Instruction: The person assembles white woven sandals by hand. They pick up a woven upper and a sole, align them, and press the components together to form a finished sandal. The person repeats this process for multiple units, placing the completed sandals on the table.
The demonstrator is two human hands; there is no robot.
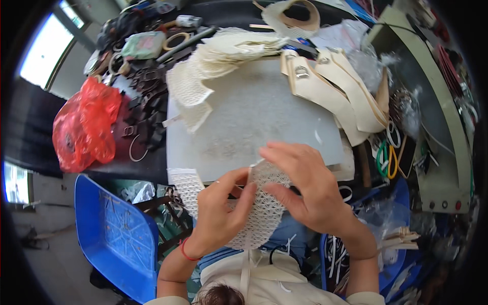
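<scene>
A white woven lattice piece (260, 213) hangs over my lap at the near edge of the work board. My left hand (221, 211) is closed on its upper left edge, thumb and fingers pinched together beside a narrow pale strip (252, 174). My right hand (310, 190) lies over the far right part, thumb on the lattice and fingers stretched out leftward, with a gap between them. Its contact under the palm is hidden. Another white lattice piece (186, 190) sticks out left of my left hand. Beyond, more lattice pieces (223, 53) are stacked along the board's far left.
Cream wedge soles (325, 96) with buckled straps occupy the grey board's (244, 117) right side. A red plastic bag (84, 127) and dark straps (147, 86) lie left. Blue bins (114, 229) flank my lap. Scissors (389, 160) and a machine housing (447, 152) are right.
</scene>
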